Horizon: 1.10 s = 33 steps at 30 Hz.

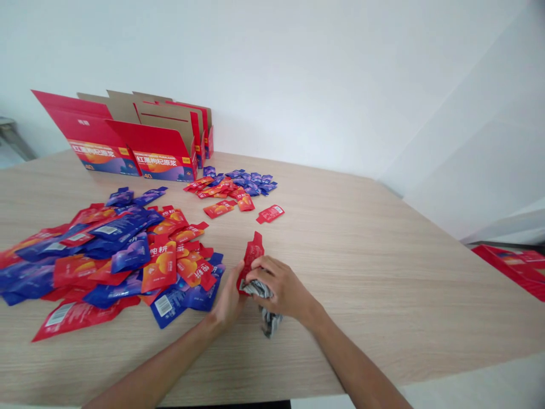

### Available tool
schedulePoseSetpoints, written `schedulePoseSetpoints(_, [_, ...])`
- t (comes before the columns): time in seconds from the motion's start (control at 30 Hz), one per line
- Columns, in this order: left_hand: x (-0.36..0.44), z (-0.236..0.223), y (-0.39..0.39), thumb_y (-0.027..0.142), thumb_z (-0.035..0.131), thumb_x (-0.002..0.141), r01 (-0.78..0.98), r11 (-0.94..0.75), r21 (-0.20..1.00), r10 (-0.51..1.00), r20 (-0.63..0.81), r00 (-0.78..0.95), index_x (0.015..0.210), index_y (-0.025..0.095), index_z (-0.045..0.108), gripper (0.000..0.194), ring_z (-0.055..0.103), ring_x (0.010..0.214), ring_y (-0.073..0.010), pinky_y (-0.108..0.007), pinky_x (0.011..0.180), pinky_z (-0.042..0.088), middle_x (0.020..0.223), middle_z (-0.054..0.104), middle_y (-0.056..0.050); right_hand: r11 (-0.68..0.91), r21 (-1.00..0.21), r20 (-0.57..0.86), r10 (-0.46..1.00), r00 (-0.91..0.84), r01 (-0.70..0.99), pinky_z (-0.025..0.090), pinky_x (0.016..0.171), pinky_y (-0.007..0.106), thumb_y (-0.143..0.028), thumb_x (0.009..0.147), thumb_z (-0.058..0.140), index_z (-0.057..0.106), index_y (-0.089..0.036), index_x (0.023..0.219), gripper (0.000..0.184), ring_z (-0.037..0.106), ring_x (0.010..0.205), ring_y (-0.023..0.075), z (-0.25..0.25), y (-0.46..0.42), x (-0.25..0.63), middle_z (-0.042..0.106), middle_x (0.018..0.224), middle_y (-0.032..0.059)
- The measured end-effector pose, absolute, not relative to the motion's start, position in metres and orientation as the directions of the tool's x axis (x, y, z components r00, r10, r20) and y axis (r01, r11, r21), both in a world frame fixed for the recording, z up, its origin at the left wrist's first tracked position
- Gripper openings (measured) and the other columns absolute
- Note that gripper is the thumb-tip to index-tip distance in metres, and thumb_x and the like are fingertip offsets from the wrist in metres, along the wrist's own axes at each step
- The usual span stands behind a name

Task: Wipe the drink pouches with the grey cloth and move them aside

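Near the front middle of the table, my left hand (230, 298) grips a red pouch (254, 247) by its side, with the narrow spout end pointing away from me. My right hand (279, 284) is closed on a crumpled grey-and-white cloth (270, 322), and presses part of it against the pouch. The fingers cover much of the pouch's lower half. Left of my hands lies a big heap of red and blue pouches (162, 264), its right edge close to my left hand.
Open red cardboard boxes (159, 150) stand at the back left against the wall. A smaller group of pouches (251, 183) lies in front of them, with a single red pouch (271, 214) to its right. A red box (511, 266) shows at the far right, beyond the table edge.
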<state>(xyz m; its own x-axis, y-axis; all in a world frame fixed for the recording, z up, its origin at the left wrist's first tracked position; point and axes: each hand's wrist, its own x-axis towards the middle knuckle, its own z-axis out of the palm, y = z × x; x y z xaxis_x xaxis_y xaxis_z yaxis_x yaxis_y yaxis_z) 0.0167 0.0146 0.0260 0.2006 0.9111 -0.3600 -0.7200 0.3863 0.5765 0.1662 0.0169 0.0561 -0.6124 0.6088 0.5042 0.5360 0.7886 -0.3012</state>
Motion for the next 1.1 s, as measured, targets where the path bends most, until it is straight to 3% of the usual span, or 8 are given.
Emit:
schedulePoseSetpoints(0.13, [0.016,0.028,0.015,0.036,0.078,0.074,-0.723,0.4,0.563,0.901,-0.387,0.198,0.074,0.015,0.067,0.024,0.06,0.067,-0.015,-0.025,0.065,0.051,0.07,0.066,-0.001,0.782,-0.264,0.531,0.607,-0.591,0.565,0.052,0.083,0.035,-0.022,0.087,0.067,0.064,-0.024,0.101,0.014,0.062,0.094,0.0228,0.056,0.015,0.161,0.064,0.104,0.0068])
schedulePoseSetpoints(0.27, [0.026,0.022,0.011,0.032,0.08,0.074,-0.716,0.42,0.558,0.904,-0.328,0.275,0.077,0.017,0.069,0.019,0.064,0.079,-0.0187,-0.029,0.073,0.053,0.079,0.069,-0.002,0.662,-0.387,0.634,0.696,-0.337,0.642,0.052,0.085,0.036,-0.016,0.087,0.061,0.064,-0.023,0.101,0.016,0.061,0.097,0.0236,0.059,0.02,0.169,0.061,0.103,0.0075])
schedulePoseSetpoints(0.4, [0.035,0.016,0.006,0.04,0.076,0.078,-0.685,0.463,0.563,0.886,-0.271,0.376,0.084,0.018,0.071,0.023,0.066,0.095,-0.0264,-0.036,0.085,0.054,0.087,0.072,-0.005,0.551,-0.479,0.619,0.764,-0.182,0.684,0.051,0.086,0.036,-0.013,0.087,0.057,0.063,-0.023,0.1,0.018,0.061,0.096,0.023,0.062,0.027,0.179,0.06,0.101,0.0068])
schedulePoseSetpoints(0.5, [0.033,0.016,0.006,0.04,0.077,0.077,-0.703,0.454,0.547,0.891,-0.284,0.354,0.083,0.017,0.071,0.025,0.067,0.092,-0.0259,-0.036,0.084,0.054,0.079,0.07,-0.004,0.587,-0.476,0.584,0.768,-0.264,0.655,0.052,0.088,0.035,-0.011,0.084,0.059,0.063,-0.023,0.101,0.021,0.061,0.098,0.0228,0.06,0.029,0.18,0.061,0.102,0.0067])
schedulePoseSetpoints(0.67, [0.023,0.021,0.012,0.032,0.074,0.08,-0.778,0.415,0.472,0.899,-0.343,0.271,0.076,0.016,0.066,0.019,0.062,0.07,-0.017,-0.03,0.075,0.054,0.069,0.064,0.0,0.747,-0.371,0.449,0.664,-0.597,0.551,0.052,0.089,0.033,-0.015,0.081,0.069,0.064,-0.023,0.101,0.021,0.062,0.098,0.0221,0.056,0.023,0.171,0.062,0.105,0.0054])
schedulePoseSetpoints(0.77, [0.021,0.025,0.014,0.032,0.072,0.082,-0.785,0.425,0.451,0.89,-0.368,0.27,0.075,0.014,0.066,0.02,0.063,0.071,-0.0177,-0.029,0.072,0.053,0.067,0.063,-0.001,0.767,-0.346,0.42,0.641,-0.642,0.54,0.052,0.088,0.033,-0.016,0.081,0.072,0.064,-0.024,0.1,0.022,0.063,0.096,0.0213,0.055,0.021,0.167,0.063,0.105,0.0041])
schedulePoseSetpoints(1.0, [0.028,0.023,0.007,0.032,0.075,0.082,-0.764,0.424,0.486,0.901,-0.31,0.304,0.08,0.013,0.07,0.02,0.062,0.07,-0.0189,-0.033,0.077,0.052,0.071,0.068,-0.003,0.572,-0.479,0.574,0.778,-0.255,0.666,0.052,0.089,0.036,-0.009,0.084,0.06,0.063,-0.023,0.101,0.022,0.061,0.099,0.0233,0.057,0.029,0.177,0.061,0.104,0.0064])
schedulePoseSetpoints(1.1, [0.029,0.023,0.005,0.032,0.077,0.08,-0.76,0.43,0.488,0.901,-0.282,0.329,0.08,0.013,0.071,0.02,0.064,0.074,-0.0206,-0.033,0.078,0.052,0.072,0.068,-0.003,0.55,-0.503,0.577,0.788,-0.214,0.667,0.051,0.089,0.035,-0.009,0.086,0.058,0.062,-0.024,0.1,0.021,0.062,0.099,0.0228,0.058,0.031,0.181,0.061,0.102,0.0059])
